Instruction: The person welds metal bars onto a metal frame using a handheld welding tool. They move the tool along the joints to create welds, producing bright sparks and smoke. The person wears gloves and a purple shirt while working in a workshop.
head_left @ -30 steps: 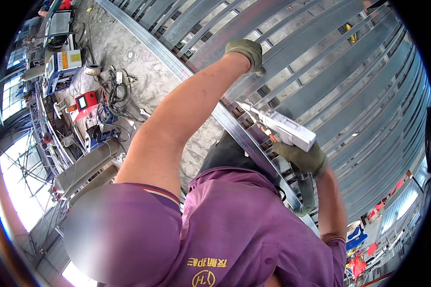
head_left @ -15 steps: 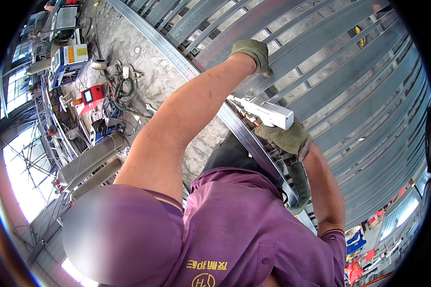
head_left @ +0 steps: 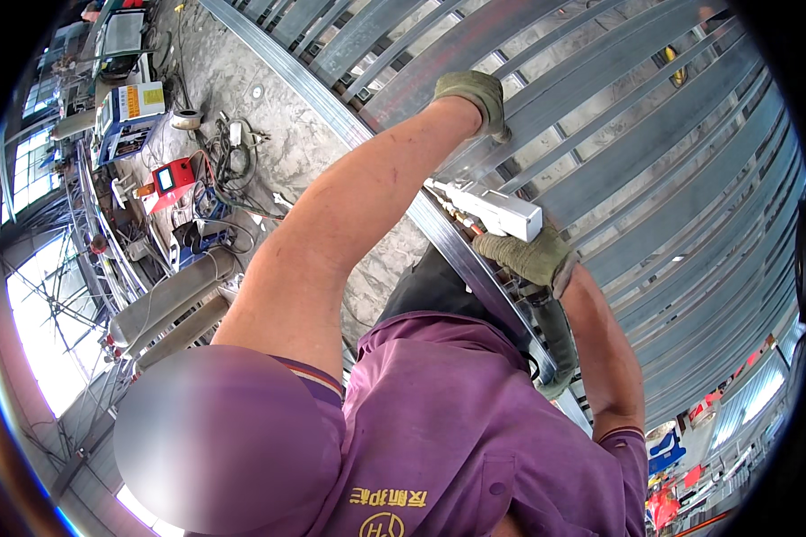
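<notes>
Rows of grey metal bars [head_left: 582, 116] run across the upper right, meeting a long metal rail [head_left: 452, 246] in front of me. My left hand [head_left: 476, 97], in an olive glove, reaches over the rail and is closed over one of the bars, its fingertips partly hidden. Close to the rail my right hand [head_left: 539, 254], gloved too, grips a white handheld welding gun [head_left: 497, 208]. The gun's thin nozzle points toward the upper left, at the bars near the rail; its handle is mostly covered by the glove.
On the concrete floor to the left lie tangled cables [head_left: 233, 157], beside a red box with a screen [head_left: 172, 182]. Farther off stand a blue-and-white machine [head_left: 134, 116] and grey cylinders [head_left: 166, 300]. A yellow object [head_left: 674, 67] shows below the bars.
The welding gun and my right hand have shifted slightly to the left. My left hand has stayed where it was on the bar.
</notes>
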`<state>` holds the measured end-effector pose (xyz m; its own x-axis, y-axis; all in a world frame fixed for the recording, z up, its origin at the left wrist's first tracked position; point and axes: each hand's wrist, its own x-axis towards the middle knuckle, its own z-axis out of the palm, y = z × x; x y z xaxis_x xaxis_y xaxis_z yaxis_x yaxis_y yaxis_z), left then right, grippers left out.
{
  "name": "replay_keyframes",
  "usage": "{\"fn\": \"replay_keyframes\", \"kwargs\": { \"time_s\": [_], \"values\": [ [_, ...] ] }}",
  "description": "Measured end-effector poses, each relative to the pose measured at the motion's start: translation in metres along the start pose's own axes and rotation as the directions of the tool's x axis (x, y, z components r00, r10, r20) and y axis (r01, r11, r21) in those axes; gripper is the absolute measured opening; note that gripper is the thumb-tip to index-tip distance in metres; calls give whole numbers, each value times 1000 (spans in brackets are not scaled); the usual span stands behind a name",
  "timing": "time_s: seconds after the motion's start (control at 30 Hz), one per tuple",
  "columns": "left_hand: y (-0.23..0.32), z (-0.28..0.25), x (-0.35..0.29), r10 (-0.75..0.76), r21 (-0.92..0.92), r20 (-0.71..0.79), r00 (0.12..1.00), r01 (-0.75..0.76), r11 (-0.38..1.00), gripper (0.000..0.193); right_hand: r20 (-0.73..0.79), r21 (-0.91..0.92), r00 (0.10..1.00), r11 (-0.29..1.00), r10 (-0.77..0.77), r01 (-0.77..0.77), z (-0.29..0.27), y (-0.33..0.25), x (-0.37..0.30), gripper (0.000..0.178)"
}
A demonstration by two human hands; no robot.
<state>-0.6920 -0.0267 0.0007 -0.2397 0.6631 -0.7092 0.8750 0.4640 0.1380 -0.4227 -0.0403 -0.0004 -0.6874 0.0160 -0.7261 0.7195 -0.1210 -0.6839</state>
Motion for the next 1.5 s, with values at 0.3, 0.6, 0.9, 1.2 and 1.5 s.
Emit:
{"fn": "replay_keyframes", "kwargs": {
  "time_s": [0.3,0.6,0.9,1.2,1.5],
  "values": [
    [1,3,4,-9,26,-12,1000,9,1000,63,15,52,999,997,50,-51,3,-10,-4,69],
    [3,0,4,-27,28,23,999,26,999,63,43,15,992,993,119,-120,1,-8,-2,70],
    [5,-6,-4,-18,14,19,1000,18,1000,67,-17,55,1000,998,-2,3,4,12,-1,73],
    [3,-5,-1,-8,13,13,1000,8,1000,69,-5,13,999,998,-53,53,5,20,2,74],
    [2,-7,-1,-10,17,41,999,9,1000,70,-69,29,988,990,-136,138,8,30,1,70]
  ]
}}
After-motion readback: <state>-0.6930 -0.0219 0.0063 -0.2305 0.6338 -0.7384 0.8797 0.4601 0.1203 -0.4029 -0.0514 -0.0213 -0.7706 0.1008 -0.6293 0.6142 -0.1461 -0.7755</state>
